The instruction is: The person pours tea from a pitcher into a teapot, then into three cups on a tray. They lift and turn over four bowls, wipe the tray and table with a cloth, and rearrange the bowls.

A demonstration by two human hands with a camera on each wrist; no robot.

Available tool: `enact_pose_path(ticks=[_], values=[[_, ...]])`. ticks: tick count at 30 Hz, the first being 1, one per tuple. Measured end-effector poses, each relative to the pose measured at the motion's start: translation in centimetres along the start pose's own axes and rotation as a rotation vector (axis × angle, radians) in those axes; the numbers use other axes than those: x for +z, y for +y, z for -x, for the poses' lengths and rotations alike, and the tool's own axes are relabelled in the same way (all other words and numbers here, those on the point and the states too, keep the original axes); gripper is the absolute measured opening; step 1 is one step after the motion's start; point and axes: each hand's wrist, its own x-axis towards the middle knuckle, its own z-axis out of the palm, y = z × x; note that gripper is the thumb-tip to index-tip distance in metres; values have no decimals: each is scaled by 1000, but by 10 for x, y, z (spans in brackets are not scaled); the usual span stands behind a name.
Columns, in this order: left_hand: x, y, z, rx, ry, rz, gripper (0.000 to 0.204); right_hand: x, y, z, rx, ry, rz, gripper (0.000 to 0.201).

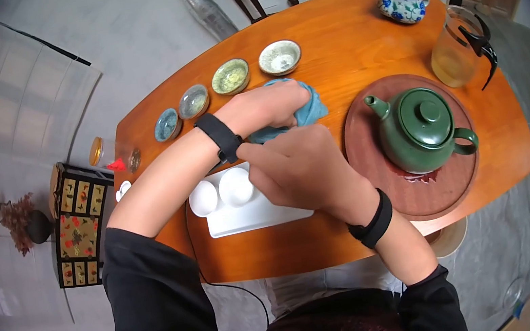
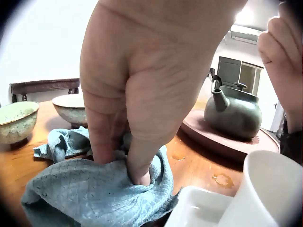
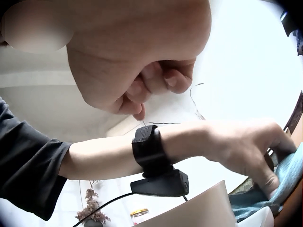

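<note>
My left hand (image 1: 276,103) grips a crumpled blue cloth (image 1: 310,109) on the wooden table. In the left wrist view, fingers and thumb press down into folds of the cloth (image 2: 102,191). My right hand (image 1: 310,169) is raised close by the left wrist, its fingers curled toward the palm with nothing in them, as the right wrist view shows. Below the hands, two white cups (image 1: 203,198) stand on a white tray (image 1: 259,219). Beyond the cloth is a row of glazed bowls, including a pale bowl (image 1: 280,58) and a yellow-green bowl (image 1: 230,77).
At the right, a green teapot (image 1: 418,129) stands on a round brown tray (image 1: 377,183). Behind it are a glass pitcher (image 1: 452,62) and a blue-and-white floral pot (image 1: 404,2). Small wet marks (image 2: 222,180) show on the tabletop. A black cable (image 1: 238,284) hangs over the near edge.
</note>
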Motion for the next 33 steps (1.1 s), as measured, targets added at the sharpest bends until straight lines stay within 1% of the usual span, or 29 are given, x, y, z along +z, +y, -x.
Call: enact_pose_path(ticks=[4, 6, 7, 9, 10, 12, 13, 15, 16, 18, 19, 21, 25, 27, 28, 31, 33], values=[[-5, 10, -22, 64, -9, -17, 41, -1, 0, 0, -43, 31, 6, 21], [-10, 17, -30, 85, 7, -6, 44, -1, 0, 1, -58, 115, -39, 24], [-12, 20, -34, 89, 6, -6, 44, -2, 0, 0, -56, 116, -35, 24], [-22, 30, -38, 87, 11, 2, 42, -4, 0, -2, -83, 238, -34, 26], [-27, 35, -41, 92, 11, 1, 42, -5, 1, -2, -82, 237, -29, 26], [-37, 44, -46, 83, 7, -33, 42, -6, 1, -2, -120, 310, -48, 27], [-39, 46, -51, 88, 7, -32, 42, -6, 1, -2, -118, 309, -43, 27], [-42, 46, -65, 76, 6, -59, 43, -6, 0, -1, -150, 405, -75, 28], [-43, 45, -71, 81, 8, -68, 45, -6, -1, -1, -148, 405, -71, 28], [-48, 47, -79, 79, 19, -72, 47, -8, -3, -2, -160, 476, -89, 28], [-50, 49, -83, 72, 30, -75, 48, -10, -3, -2, -158, 476, -86, 28], [-53, 47, -95, 73, 32, -67, 50, -12, -1, -1, -176, 431, -65, 20], [-55, 42, -120, 93, 63, -59, 50, -11, 1, -1, -194, 465, -70, 20], [-57, 43, -128, 118, 106, -42, 49, -11, 0, -1, -169, 476, -120, 24], [-58, 43, -131, 101, 119, -17, 49, -10, 0, -1, -165, 475, -117, 24], [-58, 41, -142, 101, 139, 24, 48, -9, 0, -2, -169, 497, -119, 22], [-59, 42, -146, 110, 158, 16, 47, -10, 0, -2, -181, 470, -100, 20]])
